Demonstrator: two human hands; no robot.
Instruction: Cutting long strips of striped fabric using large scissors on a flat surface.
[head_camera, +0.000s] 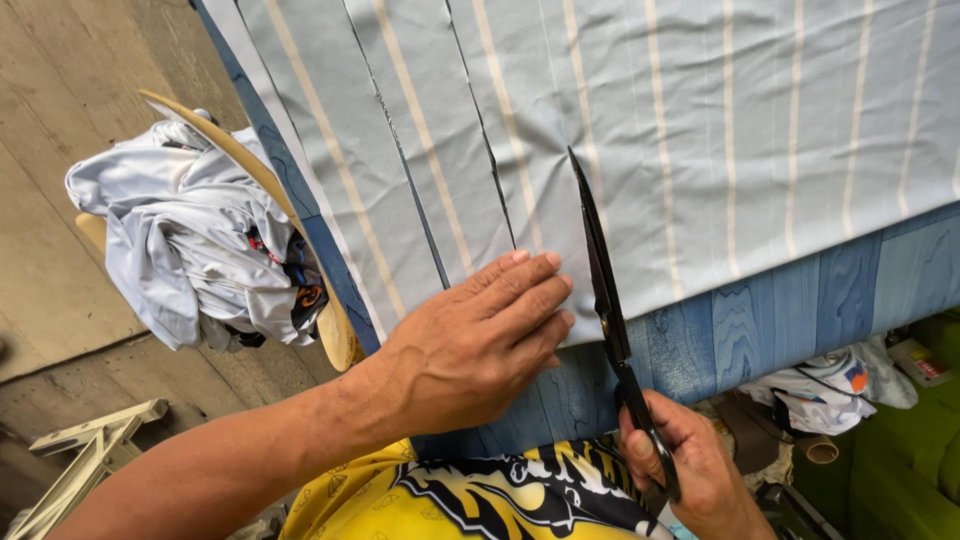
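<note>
At the near edge, the right hand (690, 465) is closed around the handles of black scissors (608, 300), blades nearly together and pointing away into the striped cloth (700, 130). Just left of the blades, the left hand (480, 345) lies flat and open on the cloth, holding nothing. The cloth covers a blue table (780, 320); its near edge hangs over the table's side. Cut slits run away from that edge. A small red-and-white package (920, 362) lies low right. Left, a grey garment heap (195, 240) sits on a stool, bare floor (60, 120) beyond.
</note>
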